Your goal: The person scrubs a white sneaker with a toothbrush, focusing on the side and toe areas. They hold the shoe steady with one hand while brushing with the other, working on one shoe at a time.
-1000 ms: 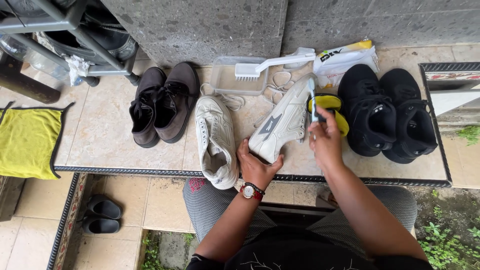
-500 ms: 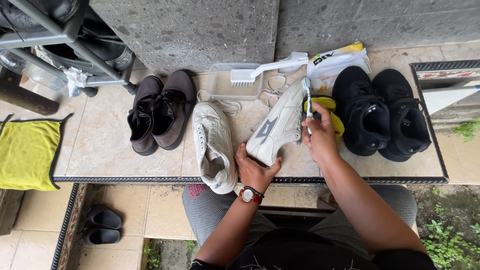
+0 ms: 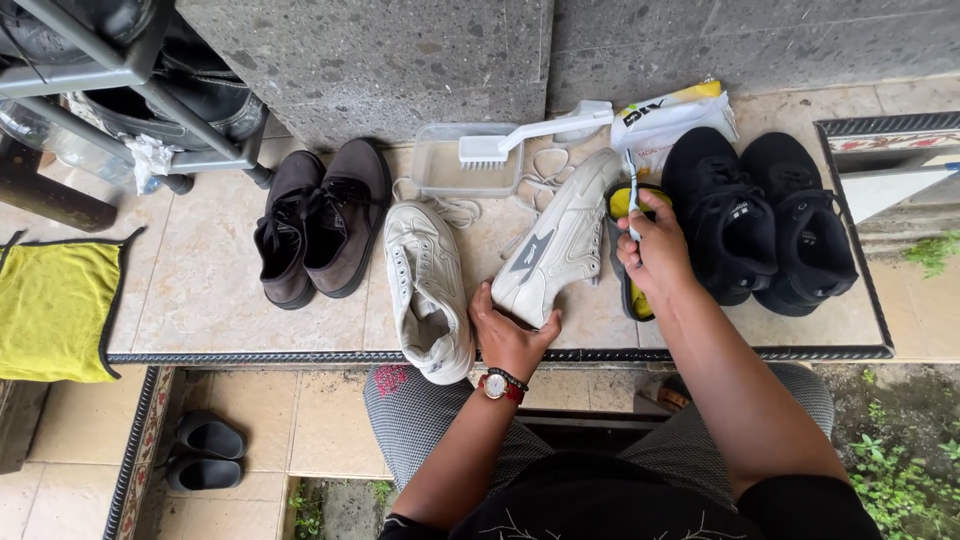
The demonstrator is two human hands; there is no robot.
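My left hand [image 3: 512,335], with a red watch on the wrist, grips the heel end of a white sneaker [image 3: 560,238] that lies tilted on its side on the tiled ledge. My right hand [image 3: 652,248] holds a small thin brush [image 3: 631,188] upright, just right of that sneaker and over a yellow and black insole [image 3: 626,205]. The second white sneaker [image 3: 428,288] lies flat to the left, laces removed, untouched.
A brown pair of shoes [image 3: 320,220] sits at the left and a black pair [image 3: 760,215] at the right. Behind are a clear tub [image 3: 440,168] with a white scrub brush [image 3: 530,132], loose laces, and a white pouch [image 3: 668,120]. A yellow cloth [image 3: 55,305] lies far left. Sandals [image 3: 205,455] rest on the floor below.
My right hand with the thin brush has drawn slightly away from the sneaker's side. My left hand keeps its grip on the heel; the shoe stays tilted.
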